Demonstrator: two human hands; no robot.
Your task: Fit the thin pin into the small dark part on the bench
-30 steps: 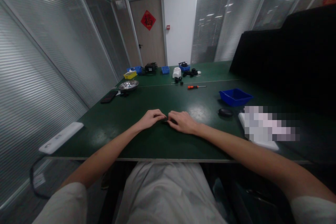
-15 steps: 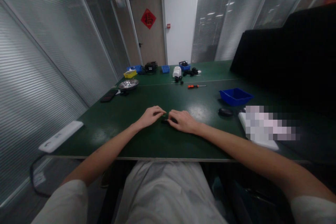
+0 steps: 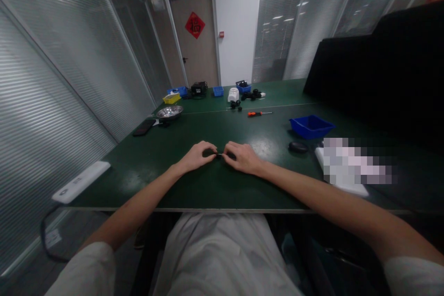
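A small dark part point(image 3: 218, 154) with a thin pale strip on it spans the short gap between my hands, just above or on the green table point(image 3: 208, 189); its kind is too small to make out. My left hand point(image 3: 197, 156) is closed, thumb and fingertips pinching its left end. From the other side, my right hand point(image 3: 243, 158) is closed on the right end with curled fingers. The fingers hide most of the part.
At right are a black mouse point(image 3: 298, 147), a blue tray point(image 3: 311, 127) and a blurred-out white item. Farther back lie an orange screwdriver point(image 3: 259, 114), a metal bowl point(image 3: 169, 112) and a phone point(image 3: 144, 127). A white power strip point(image 3: 81, 182) sits at the left edge.
My left fingers have come down and taken hold of the left end of the dark part. The part has risen slightly between the hands; my right hand has barely moved.
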